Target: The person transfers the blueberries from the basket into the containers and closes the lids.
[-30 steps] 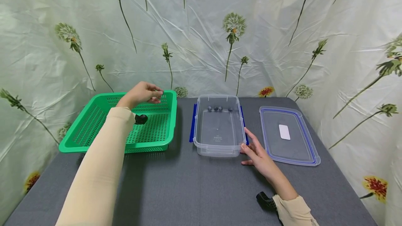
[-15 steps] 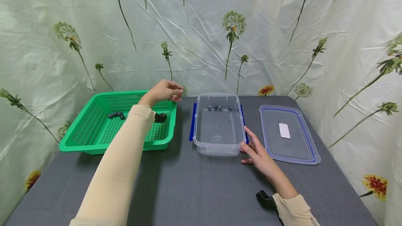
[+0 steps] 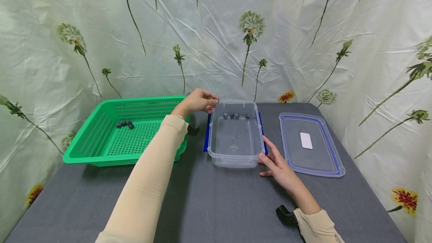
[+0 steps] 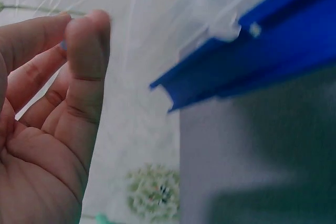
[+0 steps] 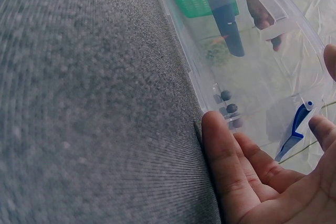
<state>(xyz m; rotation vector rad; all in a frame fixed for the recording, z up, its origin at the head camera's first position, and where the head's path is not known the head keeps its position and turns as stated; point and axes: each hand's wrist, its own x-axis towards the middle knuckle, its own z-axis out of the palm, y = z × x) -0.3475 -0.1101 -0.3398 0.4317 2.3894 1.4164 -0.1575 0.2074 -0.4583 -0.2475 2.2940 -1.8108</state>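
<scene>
My left hand (image 3: 200, 101) is at the far left corner of a clear plastic container (image 3: 233, 138), pinching a small dark blueberry (image 3: 218, 101) between thumb and fingertips. In the left wrist view only a bluish speck shows between the fingers. Several blueberries (image 3: 231, 116) lie along the container's far end. My right hand (image 3: 279, 168) touches the container's near right corner, its fingers fairly straight along the wall and latch. To the left, a green plastic basket (image 3: 182, 145) holds a small cluster of blueberries (image 3: 123, 123).
A clear lid (image 3: 293, 149) with a blue seal and white label lies to the right of the container. Blue latches (image 3: 207, 132) hang out from the container's sides. A floral curtain (image 3: 216, 40) rises behind the grey tabletop (image 3: 209, 205).
The left hand has travelled right, from over the green basket to the container's far left corner, the blueberry in its fingers. The right hand has stayed put at the container.
</scene>
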